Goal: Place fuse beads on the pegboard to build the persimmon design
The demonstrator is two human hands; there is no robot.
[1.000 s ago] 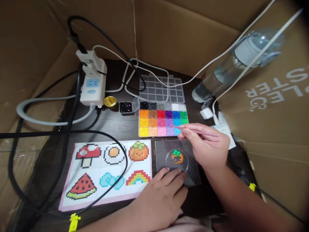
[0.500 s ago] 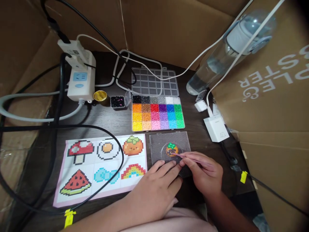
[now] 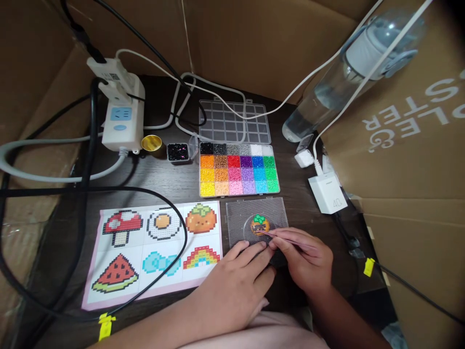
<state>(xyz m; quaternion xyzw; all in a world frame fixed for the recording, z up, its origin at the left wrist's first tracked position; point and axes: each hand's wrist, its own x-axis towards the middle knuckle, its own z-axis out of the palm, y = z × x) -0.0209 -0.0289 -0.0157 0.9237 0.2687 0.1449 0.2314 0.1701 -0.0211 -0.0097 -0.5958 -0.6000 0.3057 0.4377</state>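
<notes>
left hand (image 3: 244, 278) covers near left corner of pegboard (image 3: 235, 220).

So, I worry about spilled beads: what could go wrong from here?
The tweezers in the right hand point at the orange bead figure; a slip might knock beads loose. The left hand lies over the pegboard, so a nudge could jolt the figure. The bead box is open and a white cable crosses its lid; a tug might spill some.

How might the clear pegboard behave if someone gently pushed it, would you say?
The clear pegboard is probably stiff, keeping straight edges, and looks light, being thin and see-through. It seems unlikely to tip, lying flat on the table.
</notes>
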